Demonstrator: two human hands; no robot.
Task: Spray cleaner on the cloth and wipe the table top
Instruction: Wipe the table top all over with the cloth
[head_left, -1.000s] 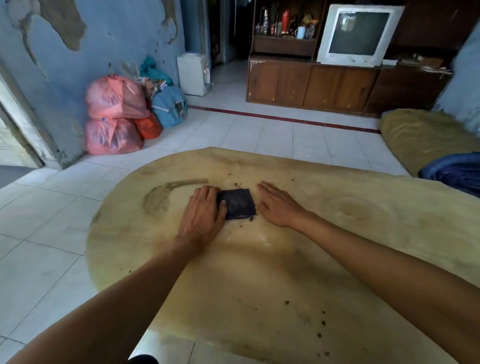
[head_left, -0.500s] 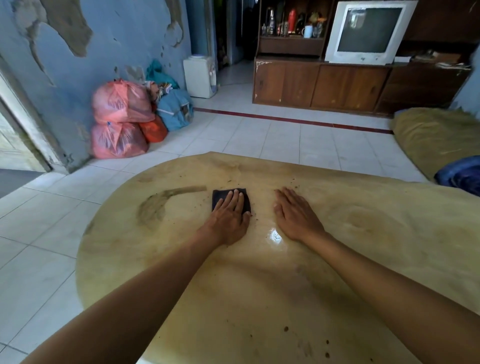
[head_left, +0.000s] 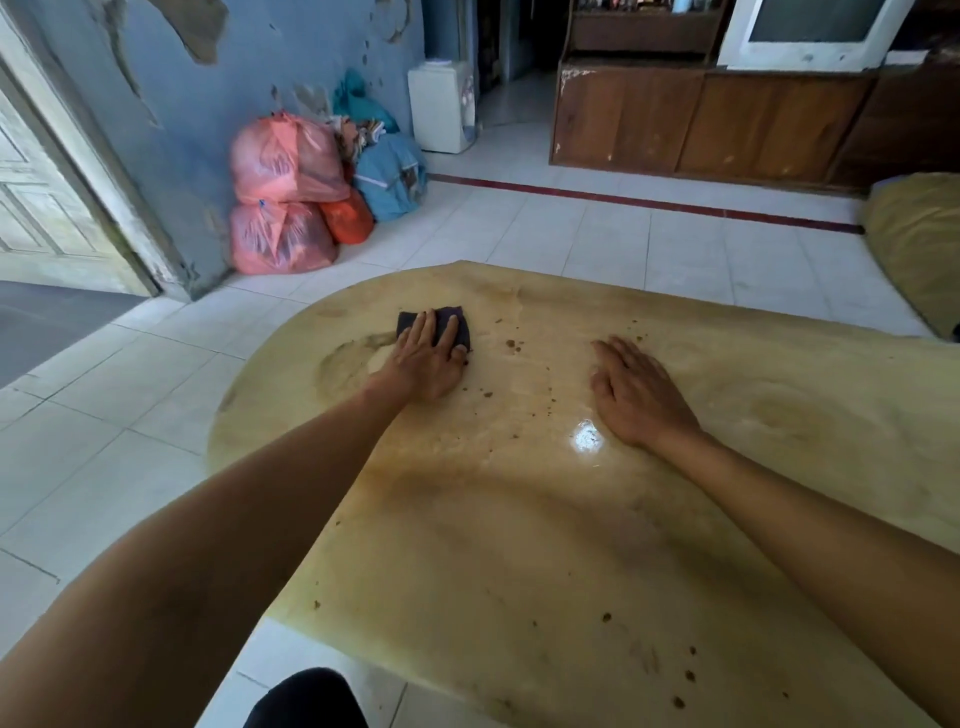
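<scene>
Dark cloth (head_left: 434, 326) lay under the flat-fingered left hand (head_left: 423, 364) mid-wipe; crumbs (head_left: 511, 344) remained at three o'clock on the worktop (head_left: 519, 519).

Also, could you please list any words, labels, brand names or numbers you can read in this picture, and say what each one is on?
None can be read.
Blue bag: a light patch that might be a label, too blurred to tell.
Shelf above the wooden cabinet: items cut off by the frame edge, no text legible.
White dispenser, monitor, dark cloth under the left hand, table top: no lettering visible.
</scene>
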